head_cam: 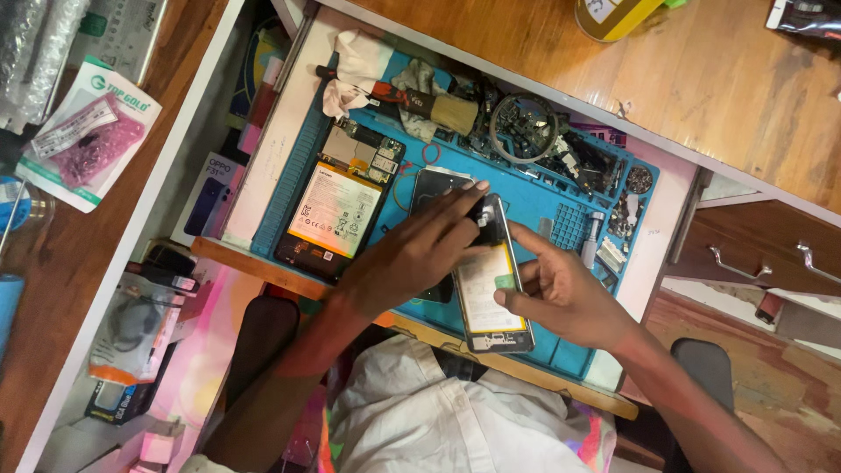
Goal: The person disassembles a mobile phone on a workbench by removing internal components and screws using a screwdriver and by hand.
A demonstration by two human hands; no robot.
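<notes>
An opened phone (492,289), its back removed and its pale battery exposed, is held over a blue work mat (543,206) laid in a pulled-out drawer. The phone's lower right edge is gripped by the right hand (561,293), whose forefinger is stretched toward the upper end. That dark upper end is pressed by the fingertips (477,188) of the left hand (412,254). Under the left hand a dark back cover (434,188) is partly hidden. To the left, a second opened device (337,206) with a yellowish battery is seen lying flat. A brush (429,109) and loose small parts (569,153) are spread along the mat's far edge, below the wooden worktop (701,79).
</notes>
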